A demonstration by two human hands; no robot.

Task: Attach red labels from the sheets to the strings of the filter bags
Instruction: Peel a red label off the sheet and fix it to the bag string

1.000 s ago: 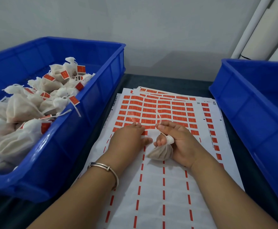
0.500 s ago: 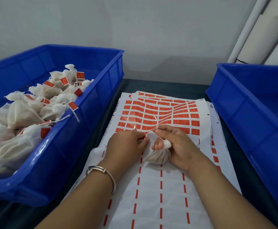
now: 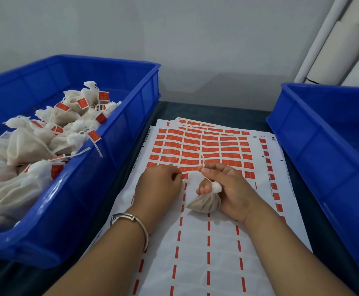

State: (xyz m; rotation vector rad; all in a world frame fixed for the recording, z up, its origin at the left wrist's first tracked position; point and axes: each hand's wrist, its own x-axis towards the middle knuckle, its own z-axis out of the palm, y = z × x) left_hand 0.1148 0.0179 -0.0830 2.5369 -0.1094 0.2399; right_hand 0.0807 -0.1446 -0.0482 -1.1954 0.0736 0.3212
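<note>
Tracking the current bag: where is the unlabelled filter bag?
In the right hand, centre of the head view, the filter bag hangs over the label sheet.

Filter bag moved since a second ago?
No. The filter bag still sits just below the last full label row of the sheet, in the right hand.

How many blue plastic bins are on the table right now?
2: one blue plastic bin left of the label sheets, holding tagged filter bags; another blue plastic bin on the right, partly out of frame.

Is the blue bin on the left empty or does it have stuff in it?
Not empty: the left blue bin holds a pile of labelled filter bags.
</note>
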